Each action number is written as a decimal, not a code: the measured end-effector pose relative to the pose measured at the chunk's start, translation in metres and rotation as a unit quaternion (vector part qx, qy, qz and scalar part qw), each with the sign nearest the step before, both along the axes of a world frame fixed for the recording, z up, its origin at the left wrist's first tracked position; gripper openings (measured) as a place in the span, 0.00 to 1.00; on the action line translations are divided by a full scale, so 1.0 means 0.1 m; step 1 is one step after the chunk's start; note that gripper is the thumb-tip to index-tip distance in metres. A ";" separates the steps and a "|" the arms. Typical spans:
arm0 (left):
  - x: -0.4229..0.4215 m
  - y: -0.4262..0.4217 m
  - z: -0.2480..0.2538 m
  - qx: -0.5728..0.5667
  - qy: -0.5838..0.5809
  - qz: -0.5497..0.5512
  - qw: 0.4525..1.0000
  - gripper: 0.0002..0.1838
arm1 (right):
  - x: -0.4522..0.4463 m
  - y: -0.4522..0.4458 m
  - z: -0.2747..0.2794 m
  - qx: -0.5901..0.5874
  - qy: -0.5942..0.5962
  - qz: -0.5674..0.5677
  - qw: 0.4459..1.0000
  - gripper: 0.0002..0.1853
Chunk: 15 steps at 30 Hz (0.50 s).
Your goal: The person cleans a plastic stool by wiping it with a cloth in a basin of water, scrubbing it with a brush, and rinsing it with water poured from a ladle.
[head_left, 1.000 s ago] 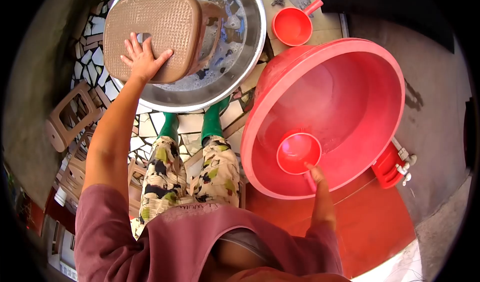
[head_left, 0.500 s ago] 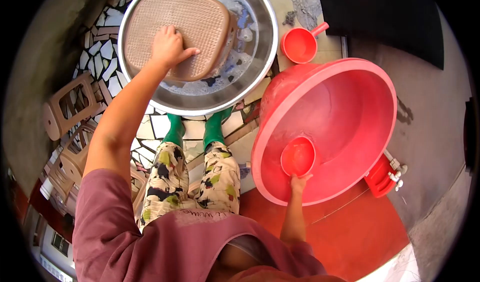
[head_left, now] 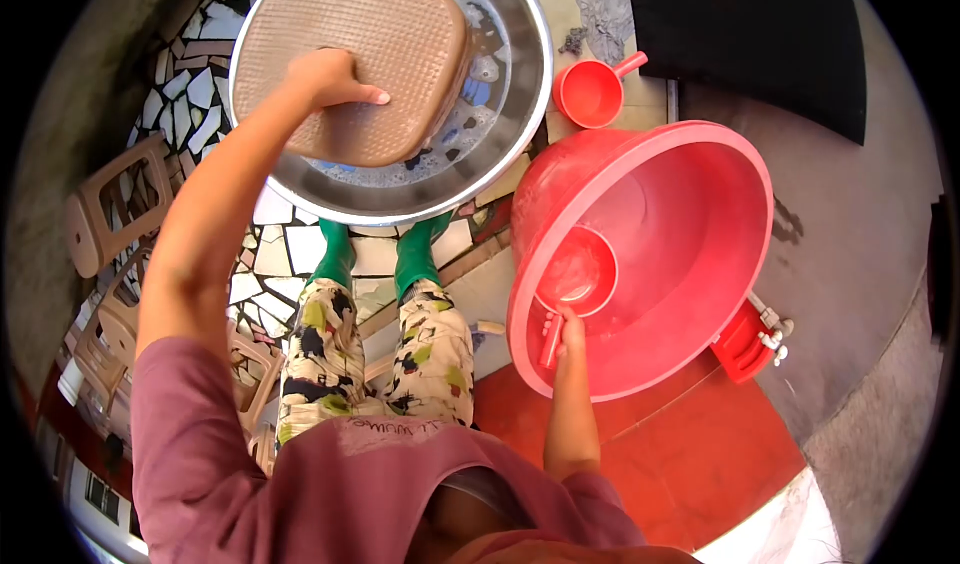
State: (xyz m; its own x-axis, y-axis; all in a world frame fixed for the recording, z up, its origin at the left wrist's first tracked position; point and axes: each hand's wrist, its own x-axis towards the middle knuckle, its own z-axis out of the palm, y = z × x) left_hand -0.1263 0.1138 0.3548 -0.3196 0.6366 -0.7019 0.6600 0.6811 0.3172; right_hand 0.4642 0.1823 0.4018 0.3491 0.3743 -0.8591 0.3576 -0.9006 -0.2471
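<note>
My left hand (head_left: 332, 79) grips a tan plastic stool (head_left: 400, 34) by the middle of its textured seat, fingers tucked out of sight and thumb lying on top. The stool is over a wide metal basin (head_left: 522, 94) of sudsy water; its legs are hidden beneath the seat. My right hand (head_left: 566, 332) is closed around the handle of a red plastic dipper (head_left: 582, 269), which is inside a large tilted red tub (head_left: 690, 234). Some water appears to be in the dipper.
Another red dipper (head_left: 590, 95) rests on the ledge behind the tub. Several tan stools (head_left: 92, 229) stand at left on broken-tile paving. A tap (head_left: 770, 332) and a red plastic piece (head_left: 742, 349) are right of the tub. A black panel (head_left: 750, 44) lies at upper right.
The stool looks slightly larger and nearer, higher over the basin. My right hand has shifted left with the dipper, which now shows its handle near the tub's rim. The view has moved slightly.
</note>
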 end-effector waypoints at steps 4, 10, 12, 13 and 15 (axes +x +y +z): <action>-0.11 -0.39 0.65 0.009 0.017 0.014 1.000 0.41 | 0.02 -0.10 0.33 0.028 0.080 -0.076 0.994 0.08; 0.06 -0.52 1.03 -0.022 0.016 0.042 0.999 0.39 | -0.67 -0.27 1.39 0.127 0.115 -0.067 0.983 0.10; 0.20 -0.39 0.93 -0.008 0.015 0.069 0.997 0.37 | -1.28 -0.32 1.99 0.142 0.079 0.075 0.984 0.09; 0.23 -0.35 0.97 0.000 0.013 0.077 0.997 0.37 | -1.45 -0.33 2.12 0.140 0.102 0.112 0.979 0.08; 0.30 -0.26 0.94 0.018 0.010 0.097 0.995 0.37 | -1.92 -0.34 2.23 0.156 0.134 0.193 0.959 0.09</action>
